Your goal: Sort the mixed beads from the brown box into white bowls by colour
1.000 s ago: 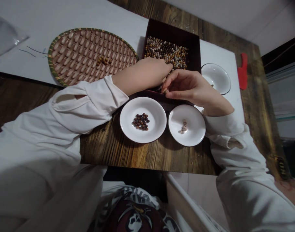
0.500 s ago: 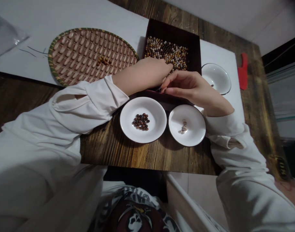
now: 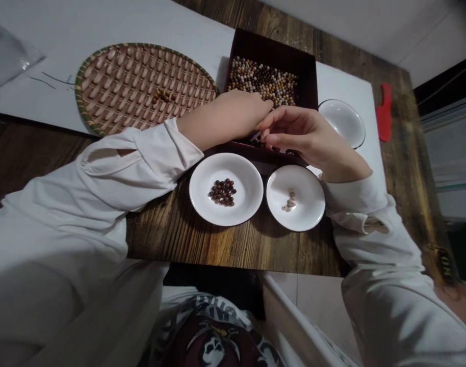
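Note:
My left hand (image 3: 238, 113) reaches over the near part of a dark box (image 3: 275, 43), back up and fingers curled down out of sight. What it holds is hidden. My right hand (image 3: 300, 132) is beside it, at the box's near right side. Its thumb and fingertips are drawn together low in the box, close to my left hand; whatever they grip is too small to make out. Mixed white, yellow and dark brown beads (image 3: 263, 79) cover the box's floor. Some dark beads show near the right fingertips.
A white dish (image 3: 202, 199) holds dark brown beads (image 3: 223, 192); a smaller dish (image 3: 311, 204) holds pale beads (image 3: 289, 200). Yellow-brown beads (image 3: 164, 95) lie on an oval woven tray (image 3: 122, 76). A white bowl (image 3: 343, 120) and a red object (image 3: 384, 114) are at right; a clear bag (image 3: 9, 56) is far left.
My right hand has risen slightly and shifted a little to the right, showing more of the box's near corner. My left hand has hardly moved.

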Demonstrator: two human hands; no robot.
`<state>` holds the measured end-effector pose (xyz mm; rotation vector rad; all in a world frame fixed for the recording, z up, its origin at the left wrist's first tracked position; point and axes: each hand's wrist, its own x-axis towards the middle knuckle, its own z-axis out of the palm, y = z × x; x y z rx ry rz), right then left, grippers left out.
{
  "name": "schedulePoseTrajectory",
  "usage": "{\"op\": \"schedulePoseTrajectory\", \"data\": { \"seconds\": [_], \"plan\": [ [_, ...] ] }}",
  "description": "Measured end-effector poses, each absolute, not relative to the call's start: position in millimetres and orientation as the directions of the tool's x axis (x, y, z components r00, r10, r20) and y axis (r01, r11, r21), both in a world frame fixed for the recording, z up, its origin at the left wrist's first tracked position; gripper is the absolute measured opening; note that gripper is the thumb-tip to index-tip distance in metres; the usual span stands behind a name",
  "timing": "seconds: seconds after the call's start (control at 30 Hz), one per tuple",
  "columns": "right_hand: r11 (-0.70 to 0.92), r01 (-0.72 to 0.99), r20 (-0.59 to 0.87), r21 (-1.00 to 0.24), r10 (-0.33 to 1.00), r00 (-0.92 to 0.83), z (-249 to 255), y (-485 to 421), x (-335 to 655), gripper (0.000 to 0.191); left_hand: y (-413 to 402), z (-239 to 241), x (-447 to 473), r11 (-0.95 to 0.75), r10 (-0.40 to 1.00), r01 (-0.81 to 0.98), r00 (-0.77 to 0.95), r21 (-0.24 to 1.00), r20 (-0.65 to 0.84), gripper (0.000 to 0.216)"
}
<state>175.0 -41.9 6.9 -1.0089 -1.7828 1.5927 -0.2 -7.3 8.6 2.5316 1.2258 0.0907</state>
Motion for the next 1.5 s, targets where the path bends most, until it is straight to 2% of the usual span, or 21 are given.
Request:
{"op": "schedulePoseTrajectory", "data": {
  "seconds": [0.17, 0.43, 0.57, 0.63, 0.7, 0.8, 0.9, 1.0, 1.07, 1.17, 1.27, 1.5],
  "plan": [
    [-0.019, 0.112, -0.077, -0.994, 0.837, -0.542, 5.0, -38.9, 174.8, 0.017, -10.9, 12.3, -0.1, -0.594, 0.767, 0.757, 0.635, 0.272, -0.095, 0.044],
    [-0.1, -0.073, -0.055, -0.992, 0.886, -0.459, 5.2, -36.5, 170.7, 0.027, -7.2, 5.4, 1.7, -0.618, 0.768, 0.763, 0.637, 0.19, -0.064, 0.04],
    [-0.127, -0.157, -0.058, -0.979, 0.922, -0.382, 7.0, -34.0, 170.6, 0.026, -7.7, 3.2, 2.1, -0.623, 0.764, 0.757, 0.643, 0.196, -0.052, 0.041],
    [-0.144, -0.241, -0.043, -0.96, 0.923, -0.383, 7.5, -32.2, 171.4, 0.033, -8.4, 2.4, 1.7, -0.617, 0.77, 0.76, 0.637, 0.205, -0.045, 0.043],
    [-0.199, -0.271, -0.092, -0.942, 0.928, -0.361, 7.5, -30.0, 172.3, 0.038, -8.9, 2.1, 1.2, -0.615, 0.771, 0.759, 0.635, 0.212, -0.036, 0.043],
    [-0.225, -0.331, -0.119, -0.917, 0.943, -0.312, 6.2, -26.4, 174.2, 0.033, -9.7, 2.7, 0.8, -0.607, 0.777, 0.765, 0.628, 0.216, -0.037, 0.041],
    [-0.188, -0.427, -0.08, -0.885, 0.963, -0.258, 4.0, -23.6, 175.8, 0.03, -10.4, 3.9, 0.4, -0.608, 0.779, 0.767, 0.626, 0.206, -0.031, 0.04],
    [-0.04, -0.492, -0.031, -0.87, 0.999, -0.026, 1.8, -23.4, 176.0, 0.03, -10.9, 4.1, 0.0, -0.613, 0.776, 0.767, 0.629, 0.187, -0.035, 0.039],
    [0.111, -0.45, 0.055, -0.886, 0.989, 0.135, 0.1, -24.1, 175.7, 0.026, -10.9, 3.5, -0.2, -0.614, 0.776, 0.767, 0.63, 0.186, -0.033, 0.038],
    [0.258, -0.376, 0.163, -0.89, 0.95, 0.268, -2.2, -24.2, 175.8, 0.02, -10.6, 2.5, -0.4, -0.614, 0.776, 0.765, 0.63, 0.193, -0.028, 0.039],
    [0.263, -0.404, 0.128, -0.876, 0.935, 0.33, -2.8, -23.1, 176.6, 0.027, -10.1, 2.9, -0.4, -0.628, 0.768, 0.76, 0.64, 0.17, -0.024, 0.039],
    [0.214, -0.512, 0.029, -0.832, 0.938, 0.346, -0.6, -21.6, 176.7, 0.034, -10.0, 5.3, 0.7, -0.653, 0.751, 0.747, 0.66, 0.123, -0.015, 0.038]
  ]
}}
